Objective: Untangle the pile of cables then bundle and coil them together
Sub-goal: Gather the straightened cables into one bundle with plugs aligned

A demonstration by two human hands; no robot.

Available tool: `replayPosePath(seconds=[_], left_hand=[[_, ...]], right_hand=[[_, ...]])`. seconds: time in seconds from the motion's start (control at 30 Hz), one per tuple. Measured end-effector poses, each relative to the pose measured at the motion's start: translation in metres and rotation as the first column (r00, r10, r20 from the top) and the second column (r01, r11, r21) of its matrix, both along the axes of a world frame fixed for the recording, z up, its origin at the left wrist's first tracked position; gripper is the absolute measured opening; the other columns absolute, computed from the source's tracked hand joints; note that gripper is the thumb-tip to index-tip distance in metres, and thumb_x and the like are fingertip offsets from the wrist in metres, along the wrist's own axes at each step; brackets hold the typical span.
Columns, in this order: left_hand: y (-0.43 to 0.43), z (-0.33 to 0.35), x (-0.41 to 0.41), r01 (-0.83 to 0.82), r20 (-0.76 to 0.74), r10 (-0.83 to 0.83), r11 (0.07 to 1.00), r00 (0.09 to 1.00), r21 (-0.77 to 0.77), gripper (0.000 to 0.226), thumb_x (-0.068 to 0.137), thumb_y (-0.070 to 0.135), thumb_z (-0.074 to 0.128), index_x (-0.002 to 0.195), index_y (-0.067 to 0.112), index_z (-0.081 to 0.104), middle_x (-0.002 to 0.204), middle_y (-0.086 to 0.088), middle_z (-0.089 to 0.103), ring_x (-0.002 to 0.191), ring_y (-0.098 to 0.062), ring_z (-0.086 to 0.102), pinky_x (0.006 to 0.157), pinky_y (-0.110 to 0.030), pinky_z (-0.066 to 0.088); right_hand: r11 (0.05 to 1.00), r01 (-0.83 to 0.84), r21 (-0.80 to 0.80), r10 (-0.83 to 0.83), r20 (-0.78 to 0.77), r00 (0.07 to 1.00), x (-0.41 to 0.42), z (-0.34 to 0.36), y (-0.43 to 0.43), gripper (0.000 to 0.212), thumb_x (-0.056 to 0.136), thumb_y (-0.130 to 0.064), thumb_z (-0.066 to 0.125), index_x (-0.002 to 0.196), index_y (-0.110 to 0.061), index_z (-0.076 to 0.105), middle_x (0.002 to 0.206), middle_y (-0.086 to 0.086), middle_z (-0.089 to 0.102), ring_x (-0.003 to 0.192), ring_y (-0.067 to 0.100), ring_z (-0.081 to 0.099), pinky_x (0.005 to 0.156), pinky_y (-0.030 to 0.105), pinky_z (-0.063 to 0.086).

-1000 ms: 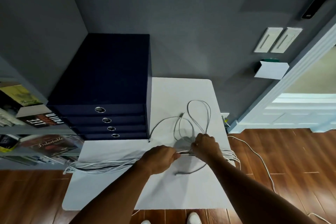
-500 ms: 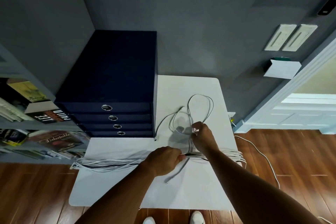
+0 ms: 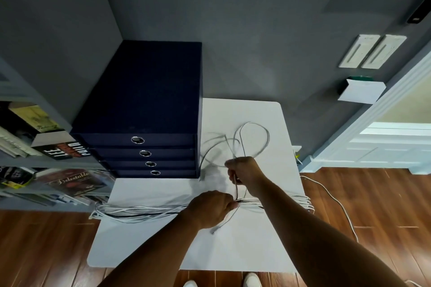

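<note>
A long bundle of white cables (image 3: 140,212), with one dark strand in it, lies left to right across the white table (image 3: 245,249); its looped ends hang past both side edges. My left hand (image 3: 210,208) grips the bundle near its middle. My right hand (image 3: 243,171), raised a little behind the bundle, pinches a loose grey cable (image 3: 258,128) that loops away toward the wall. From that hand the cable runs down to the bundle. A free cable end with a plug (image 3: 214,230) lies in front of my left hand.
A dark blue drawer box (image 3: 144,109) stands on the table's back left. A bookshelf (image 3: 30,151) fills the left side. One white cable (image 3: 335,200) trails over the wooden floor at the right, near a white door frame (image 3: 373,123). My shoes (image 3: 251,281) show below the table's front edge.
My right hand has lifted away from the bundle toward the wall, drawing the loose grey cable up with it. My left hand has kept its grip on the bundle. The camera has shifted slightly.
</note>
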State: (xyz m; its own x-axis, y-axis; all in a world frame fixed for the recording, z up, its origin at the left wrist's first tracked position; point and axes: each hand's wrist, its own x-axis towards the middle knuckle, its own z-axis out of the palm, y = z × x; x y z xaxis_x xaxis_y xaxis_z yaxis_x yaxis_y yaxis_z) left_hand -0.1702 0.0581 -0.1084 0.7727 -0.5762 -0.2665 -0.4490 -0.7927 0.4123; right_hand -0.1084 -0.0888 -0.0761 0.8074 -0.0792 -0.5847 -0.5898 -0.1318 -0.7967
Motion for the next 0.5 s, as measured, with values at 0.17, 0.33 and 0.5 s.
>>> replayPosePath(seconds=[0.17,0.33,0.5], left_hand=[[-0.004,-0.001,-0.004,0.003,-0.111,0.000,1.000,0.994,0.026,0.044,0.105,0.049,0.033,0.101,0.015,0.059,0.103,-0.014,0.069,0.094,-0.034,0.064,0.084,-0.042,0.052],[-0.001,-0.001,-0.002,-0.047,-0.117,0.044,0.999,0.992,-0.024,0.046,0.105,0.051,0.032,0.093,0.014,0.056,0.099,-0.013,0.068,0.091,-0.036,0.062,0.076,-0.040,0.048],[0.000,0.007,0.007,-0.076,-0.083,0.074,0.997,0.994,-0.026,0.042,0.104,0.051,0.033,0.086,0.018,0.050,0.097,-0.012,0.068,0.089,-0.033,0.061,0.075,-0.038,0.048]], right_hand=[[0.973,-0.097,0.207,0.048,0.230,0.972,0.018,0.037,0.010,0.022,0.100,-0.005,0.048,0.117,-0.010,0.062,0.074,0.011,0.064,0.059,0.024,0.058,0.058,0.029,0.047],[0.985,-0.087,0.147,0.028,0.364,0.931,0.041,0.064,0.009,0.016,0.099,-0.008,0.054,0.105,-0.005,0.068,0.060,0.002,0.053,0.052,0.016,0.046,0.051,0.026,0.041],[0.956,0.158,0.247,-0.264,0.490,0.830,0.042,0.074,-0.019,0.019,0.094,0.004,0.053,0.109,-0.006,0.057,0.064,0.009,0.052,0.048,0.020,0.044,0.049,0.024,0.040]])
